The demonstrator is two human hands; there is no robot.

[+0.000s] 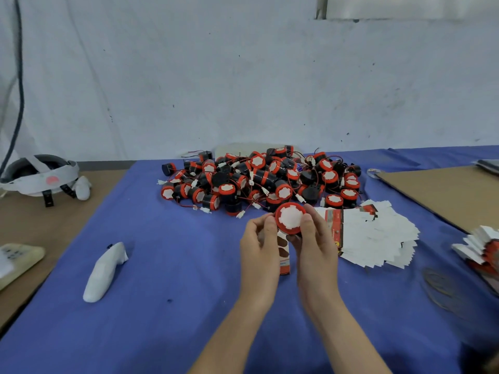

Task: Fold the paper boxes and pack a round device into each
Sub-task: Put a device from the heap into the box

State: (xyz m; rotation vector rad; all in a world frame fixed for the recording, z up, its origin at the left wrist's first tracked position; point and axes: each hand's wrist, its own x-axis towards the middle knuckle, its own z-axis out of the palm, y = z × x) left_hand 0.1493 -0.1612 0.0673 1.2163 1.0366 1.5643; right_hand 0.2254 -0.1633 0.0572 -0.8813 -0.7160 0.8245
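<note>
Both hands worked near the middle of the blue-cloth worktop [167, 238], towards its near edge. Right hand [316, 249] gripped the round red-rimmed device with a white face [290, 218], thumb across the rim. Left hand [259, 247] curled round the small red-and-white paper box [284, 256], thumb touching the device's rim. The device sat at the box's upper end (how far in, I could not tell). Heap of matching black-and-red wired devices [259, 179] lay by the far edge. Fanned flat white paper boxes [375, 236] lay just right of the hands. White handheld controller [105, 271] lay towards the left edge.
</note>
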